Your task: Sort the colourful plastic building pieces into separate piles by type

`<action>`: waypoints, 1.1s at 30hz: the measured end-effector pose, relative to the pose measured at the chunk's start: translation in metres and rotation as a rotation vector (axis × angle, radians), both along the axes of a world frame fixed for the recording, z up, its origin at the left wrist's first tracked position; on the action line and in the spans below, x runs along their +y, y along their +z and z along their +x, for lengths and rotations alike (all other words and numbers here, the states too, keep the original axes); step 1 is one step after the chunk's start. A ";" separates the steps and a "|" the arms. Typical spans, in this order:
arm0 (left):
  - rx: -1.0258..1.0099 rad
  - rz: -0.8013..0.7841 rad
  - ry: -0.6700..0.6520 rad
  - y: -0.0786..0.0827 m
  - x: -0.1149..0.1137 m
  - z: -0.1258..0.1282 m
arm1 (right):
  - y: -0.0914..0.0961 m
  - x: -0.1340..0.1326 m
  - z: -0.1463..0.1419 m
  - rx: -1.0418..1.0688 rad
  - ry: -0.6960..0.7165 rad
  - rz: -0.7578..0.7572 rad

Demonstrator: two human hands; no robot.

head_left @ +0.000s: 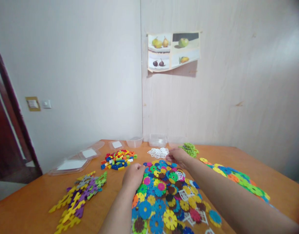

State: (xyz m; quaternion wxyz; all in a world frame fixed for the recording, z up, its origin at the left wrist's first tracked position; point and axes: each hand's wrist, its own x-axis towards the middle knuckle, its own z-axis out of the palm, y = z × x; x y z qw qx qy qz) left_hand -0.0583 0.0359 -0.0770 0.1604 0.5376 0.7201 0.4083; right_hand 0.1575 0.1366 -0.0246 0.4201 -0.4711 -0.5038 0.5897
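A wide heap of coloured notched plastic discs [160, 203] lies in front of me, with several white lattice pieces [186, 195] mixed in. My left hand [134, 177] rests at the heap's left edge, its fingers curled and mostly hidden behind the back of the hand. At the far end of the heap, my right hand [176, 156] has its fingers pinched together beside a small pile of white lattice pieces [159, 152]. Whatever is between those fingertips is too small to make out.
Small coloured building blocks [118, 159] and jagged interlocking pieces [82, 196] lie to the left. Green pieces [190, 149] and more discs [239, 178] lie right. Clear plastic tubs [158, 140] line the wall; lids [71, 165] sit on the table's left edge.
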 end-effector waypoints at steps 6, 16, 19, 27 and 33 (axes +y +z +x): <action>-0.002 -0.040 -0.034 0.002 -0.001 0.002 | -0.002 -0.015 0.025 -0.243 0.049 0.067; 0.019 -0.053 -0.068 0.007 -0.003 0.006 | 0.001 -0.051 0.079 -0.738 0.178 0.282; 0.007 -0.049 -0.072 0.007 -0.003 0.007 | -0.002 -0.055 0.080 -0.850 0.167 0.358; 0.004 -0.084 -0.086 0.006 -0.002 0.006 | -0.018 -0.058 0.065 -0.926 0.177 0.425; -0.005 -0.076 -0.098 0.006 -0.003 0.008 | -0.010 -0.060 0.060 -0.787 0.182 0.548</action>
